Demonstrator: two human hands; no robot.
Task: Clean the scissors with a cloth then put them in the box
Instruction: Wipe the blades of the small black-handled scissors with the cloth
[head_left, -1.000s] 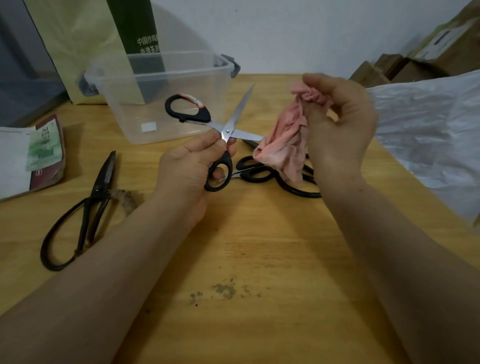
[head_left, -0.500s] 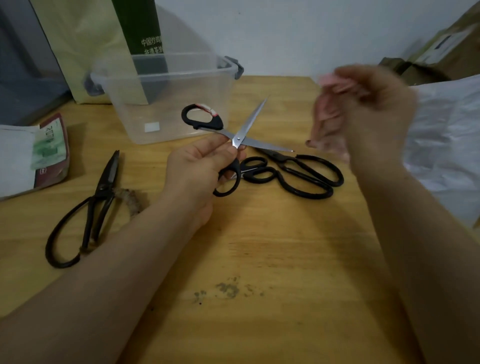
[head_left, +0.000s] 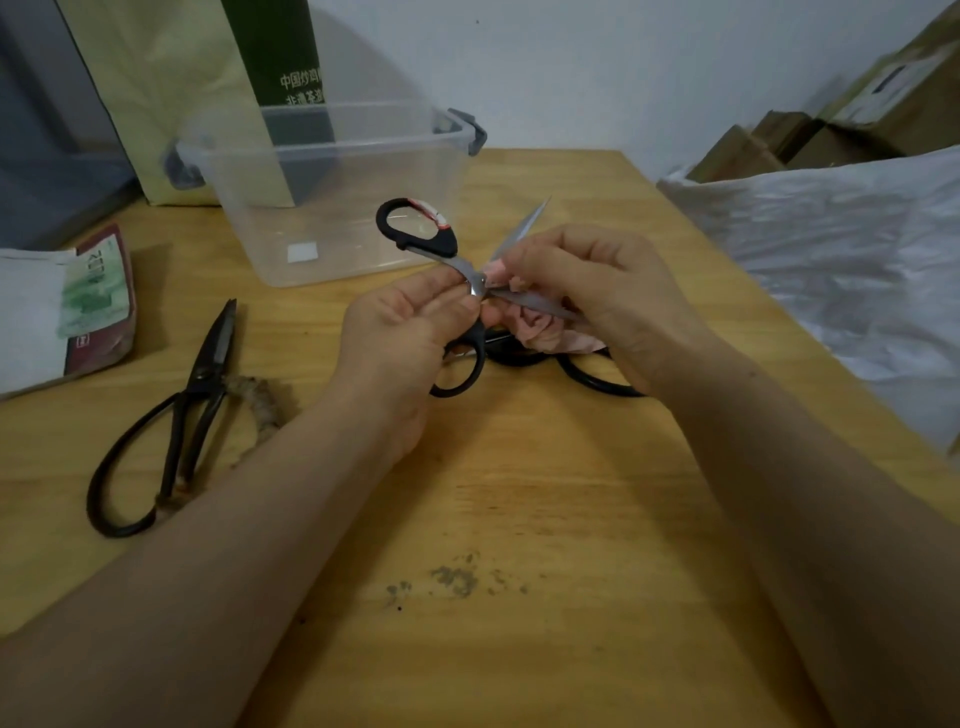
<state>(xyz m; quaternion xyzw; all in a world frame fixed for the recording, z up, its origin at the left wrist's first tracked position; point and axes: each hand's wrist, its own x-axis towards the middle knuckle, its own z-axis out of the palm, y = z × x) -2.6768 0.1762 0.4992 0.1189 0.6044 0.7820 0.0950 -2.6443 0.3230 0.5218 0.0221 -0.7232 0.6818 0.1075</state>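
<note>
Bottom centre: bare bench (head_left: 519, 493) with a dark smudge (head_left: 457, 577), nothing in play there.

Mid-frame we're working the wipe step. Left hand (head_left: 410, 338) is gripping the black-handled scissors (head_left: 464, 267) by the pivot and lower loop, blades spread open, held above the bench. Right hand (head_left: 597, 291) is pinching the pink cloth (head_left: 540, 332) around the lower blade, close to the pivot. So we're judging cleaning underway, boxing not yet done.

Next move is probably calling for a cloth stroke out along that blade, fingers off the edge, then the second blade, then closing the blades before the drop.

Under the hands another black pair (head_left: 597, 384) is lying on the bench. An old dark pair (head_left: 202, 374) is lying centre left, near a packet (head_left: 98, 301).

Clear box (head_left: 363, 171) is sitting just beyond the hands, upper centre, open-topped. The route to it is looking short and free; we're only flagging the open blade tips. Behind it a paper bag (head_left: 171, 93), upper left; white plastic sheet (head_left: 831, 249) at right.
</note>
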